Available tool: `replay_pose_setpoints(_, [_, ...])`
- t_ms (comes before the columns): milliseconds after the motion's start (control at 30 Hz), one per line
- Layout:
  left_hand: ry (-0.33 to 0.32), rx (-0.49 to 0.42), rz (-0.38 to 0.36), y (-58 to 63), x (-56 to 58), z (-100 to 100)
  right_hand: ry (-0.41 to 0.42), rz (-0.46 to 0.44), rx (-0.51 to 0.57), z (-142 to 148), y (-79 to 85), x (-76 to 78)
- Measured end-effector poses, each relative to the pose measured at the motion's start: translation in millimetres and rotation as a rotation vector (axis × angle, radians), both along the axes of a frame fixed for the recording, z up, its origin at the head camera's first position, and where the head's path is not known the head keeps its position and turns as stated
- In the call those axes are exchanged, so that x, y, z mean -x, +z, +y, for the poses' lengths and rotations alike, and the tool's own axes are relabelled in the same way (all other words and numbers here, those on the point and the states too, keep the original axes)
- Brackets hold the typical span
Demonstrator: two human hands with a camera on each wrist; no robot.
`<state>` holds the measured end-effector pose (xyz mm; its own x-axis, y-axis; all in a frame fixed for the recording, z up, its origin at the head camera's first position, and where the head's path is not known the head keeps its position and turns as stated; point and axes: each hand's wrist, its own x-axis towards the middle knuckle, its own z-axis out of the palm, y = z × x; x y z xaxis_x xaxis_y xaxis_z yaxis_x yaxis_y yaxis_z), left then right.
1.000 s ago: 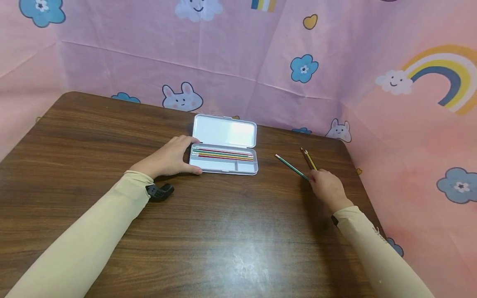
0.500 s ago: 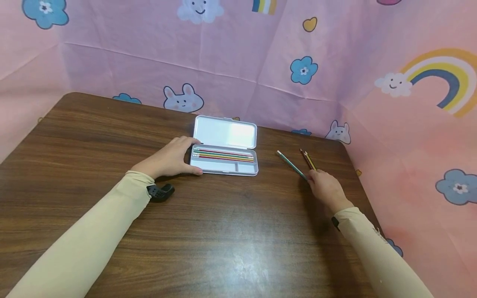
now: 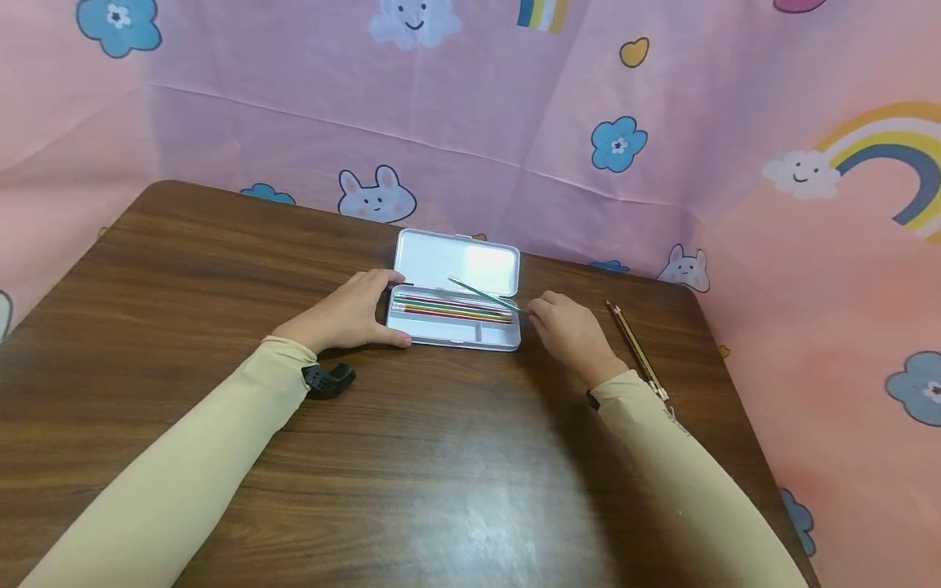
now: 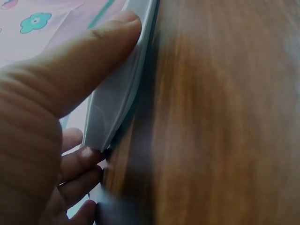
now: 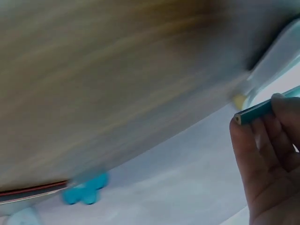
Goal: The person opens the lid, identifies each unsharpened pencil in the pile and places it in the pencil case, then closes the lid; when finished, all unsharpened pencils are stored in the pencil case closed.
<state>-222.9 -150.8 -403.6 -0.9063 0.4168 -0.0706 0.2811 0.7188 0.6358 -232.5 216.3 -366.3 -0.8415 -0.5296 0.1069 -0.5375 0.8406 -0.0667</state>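
A white pencil case (image 3: 441,331) lies with its lid (image 3: 434,253) folded back. Several coloured pencils (image 3: 441,308) rest in its long rear compartment. My left hand (image 3: 345,314) holds the case's left end, thumb along the front and fingers at the back corner; in the left wrist view the thumb touches the case's wall (image 4: 110,112). With my right hand (image 3: 573,335), I pinch a green pencil (image 3: 481,292) by its right end, slanting above the case. In the right wrist view the unsharpened end of the green pencil (image 5: 255,112) shows between thumb and fingers.
Two pencils (image 3: 635,343), one yellowish and one dark, lie side by side right of my right hand, partly near the sleeve. The wooden table (image 3: 441,457) meets a patterned pink cloth (image 3: 294,131) behind and at the right.
My right hand has carried the green pencil leftward from beside the two other pencils to above the case. Those two pencils are left on the table. My left hand stays on the case.
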Motion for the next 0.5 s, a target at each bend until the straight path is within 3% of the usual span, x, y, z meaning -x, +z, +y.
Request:
replay_pose_setpoints(233, [-0.003,0.002,-0.002,2.4,-0.5,1.2,0.082,0.044,-0.159,-44.6,0.0,15.7])
replay_pose_setpoints(500, [0.022,-0.029,-0.034,2.0,-1.3,0.2,0.151,0.050,-0.193,-60.2,-2.3,22.3])
